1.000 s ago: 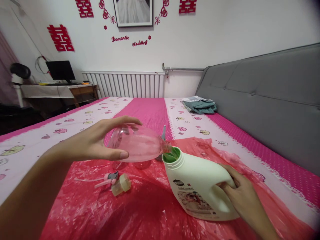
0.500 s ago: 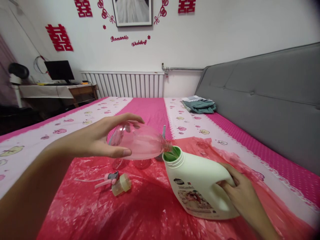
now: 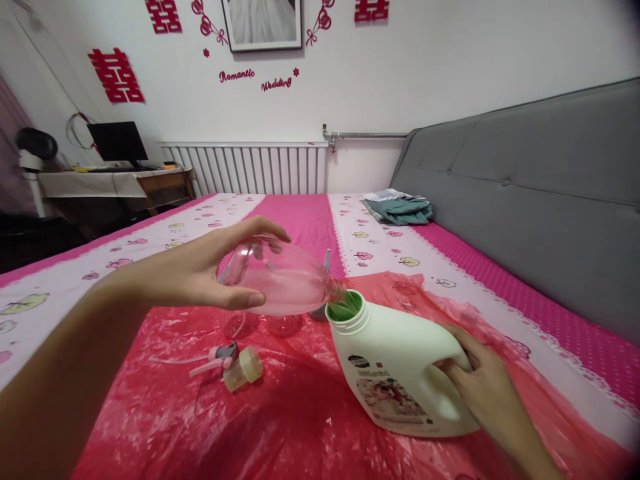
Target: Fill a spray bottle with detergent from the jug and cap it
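My left hand (image 3: pixel 225 267) is wrapped round a clear plastic bottle (image 3: pixel 290 283), tipped nearly on its side with cloudy liquid in it. The bottle's neck meets the green-lined mouth of a pale green detergent jug (image 3: pixel 395 360). By its handle, my right hand (image 3: pixel 480 373) grips the jug, which leans left on the red plastic sheet (image 3: pixel 280 427). To the left of the jug lie a pink and grey spray head (image 3: pixel 223 357) with a thin tube and a yellowish translucent cap (image 3: pixel 243 369). Behind the bottle, other clear items are partly hidden.
The sheet covers part of a pink patterned bed (image 3: pixel 300 213). Folded clothes (image 3: pixel 400 207) lie by the grey headboard (image 3: pixel 525 173). Beyond the bed are a radiator (image 3: pixel 250 168) and a desk with a monitor (image 3: pixel 119 142).
My left hand has raised the bottle's base slightly, so it tilts a little more toward the jug. The jug and my right hand stay almost where they were.
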A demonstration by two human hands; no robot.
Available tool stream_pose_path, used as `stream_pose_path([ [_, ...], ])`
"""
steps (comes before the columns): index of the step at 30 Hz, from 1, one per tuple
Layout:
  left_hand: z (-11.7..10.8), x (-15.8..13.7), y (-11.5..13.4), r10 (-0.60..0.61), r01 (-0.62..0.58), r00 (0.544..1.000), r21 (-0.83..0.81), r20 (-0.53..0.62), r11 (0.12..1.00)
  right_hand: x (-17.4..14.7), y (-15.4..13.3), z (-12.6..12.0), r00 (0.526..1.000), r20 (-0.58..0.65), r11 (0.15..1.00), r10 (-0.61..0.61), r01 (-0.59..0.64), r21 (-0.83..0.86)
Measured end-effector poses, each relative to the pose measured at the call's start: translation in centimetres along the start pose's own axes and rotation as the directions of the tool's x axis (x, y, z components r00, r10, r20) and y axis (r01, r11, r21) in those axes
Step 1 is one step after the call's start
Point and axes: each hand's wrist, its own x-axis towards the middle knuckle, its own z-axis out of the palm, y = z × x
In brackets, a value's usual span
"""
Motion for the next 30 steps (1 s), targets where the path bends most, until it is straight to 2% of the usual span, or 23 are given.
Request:
stream_pose_path([
  [7, -0.2, 0.4, 0.4, 0.009, -0.009, 1.000, 0.004, 0.006, 1.000, -0.1, -0.1, -0.1, 1.000, 0.005, 1.000, 0.010, -0.010, -0.008],
  [15, -0.6, 0.6, 0.5, 0.032, -0.032, 0.999, 0.055, 0.010, 0.998, 0.1, 0.3, 0.0, 0.999, 0.033, 0.997, -0.024, 0.022, 0.071],
  [30, -1.1, 1.0, 1.0, 0.043, -0.046, 0.998, 0.100, 0.037, 0.994, 0.2, 0.9, 0.1, 0.997, 0.069, 0.998, -0.044, 0.040, 0.054],
])
